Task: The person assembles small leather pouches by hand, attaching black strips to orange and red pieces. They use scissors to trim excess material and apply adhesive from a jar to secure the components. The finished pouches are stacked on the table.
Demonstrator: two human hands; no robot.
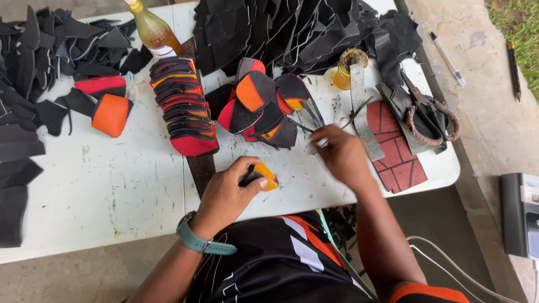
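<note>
While left hand (227,191) grips orange piece (263,175) — right hand (341,152) holds brush (331,130).

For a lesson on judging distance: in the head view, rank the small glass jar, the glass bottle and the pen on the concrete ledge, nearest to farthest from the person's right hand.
From the right hand:
1. Glass jar, just above it on the table.
2. Pen, upper right, off the table.
3. Glass bottle, far upper left.

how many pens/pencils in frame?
2, both on the concrete ledge right of the white table: a white pen and a dark pencil nearer the grass. Others may be hidden under the black pieces.
</note>
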